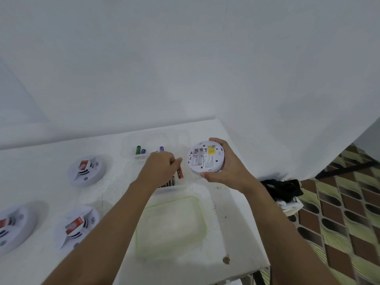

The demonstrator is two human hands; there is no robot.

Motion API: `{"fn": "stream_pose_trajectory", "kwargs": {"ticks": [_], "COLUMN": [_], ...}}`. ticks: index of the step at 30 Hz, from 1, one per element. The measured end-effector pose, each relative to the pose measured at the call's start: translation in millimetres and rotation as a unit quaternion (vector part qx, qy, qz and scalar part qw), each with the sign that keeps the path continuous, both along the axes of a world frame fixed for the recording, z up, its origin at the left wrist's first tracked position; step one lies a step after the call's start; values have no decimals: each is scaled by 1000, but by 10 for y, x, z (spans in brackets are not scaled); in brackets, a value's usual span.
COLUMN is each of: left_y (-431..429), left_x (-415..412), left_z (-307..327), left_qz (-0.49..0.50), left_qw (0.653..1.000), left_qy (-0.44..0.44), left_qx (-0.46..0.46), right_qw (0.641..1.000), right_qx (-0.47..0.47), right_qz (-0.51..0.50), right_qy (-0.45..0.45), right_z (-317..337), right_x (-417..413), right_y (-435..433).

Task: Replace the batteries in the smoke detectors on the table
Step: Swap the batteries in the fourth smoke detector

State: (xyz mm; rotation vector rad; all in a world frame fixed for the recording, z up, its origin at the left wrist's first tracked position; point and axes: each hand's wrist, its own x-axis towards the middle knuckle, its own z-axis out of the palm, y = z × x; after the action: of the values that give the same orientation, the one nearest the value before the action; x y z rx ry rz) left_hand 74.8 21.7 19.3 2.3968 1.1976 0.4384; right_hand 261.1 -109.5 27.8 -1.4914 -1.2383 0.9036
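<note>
My right hand [221,169] holds a white round smoke detector [206,159] above the table, its back turned up, showing an open battery bay with no cells and a yellow label. My left hand [161,167] pinches a red-and-black battery [180,173] just left of that detector, over a clear container [170,187] that has dark batteries [170,182] lying in it. Farther back, another clear container [141,156] has green and purple batteries [140,150] standing in it.
Three more white smoke detectors with red stickers lie face up on the white table [236,223]: one at mid-left [87,170], two near the front left [77,226] [14,227]. A green-rimmed lid [170,227] lies in front. The table's right edge drops to a patterned floor [339,212].
</note>
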Motion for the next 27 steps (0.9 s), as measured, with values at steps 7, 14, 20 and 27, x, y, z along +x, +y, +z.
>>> {"fn": "stream_pose_trajectory", "kwargs": {"ticks": [7,14,20,27], "left_y": [64,160,526,1055], "left_x": [166,76,53,267], "left_z": [-92,137,389,198], "left_qz": [-6,2,58,45], "left_qw": [987,990,998,991], "left_qy": [157,139,-3,123], "left_qx": [-31,-15,24,-36], "right_qw": [1000,999,999,999], "right_qx": [6,7,13,23], "right_qz": [-20,-21,-30,-37], "right_qy": [11,25,26,28], "right_z": [-42,-23,-14,-29], "right_x": [29,5,7,25], "right_y": [105,228,357,527]}}
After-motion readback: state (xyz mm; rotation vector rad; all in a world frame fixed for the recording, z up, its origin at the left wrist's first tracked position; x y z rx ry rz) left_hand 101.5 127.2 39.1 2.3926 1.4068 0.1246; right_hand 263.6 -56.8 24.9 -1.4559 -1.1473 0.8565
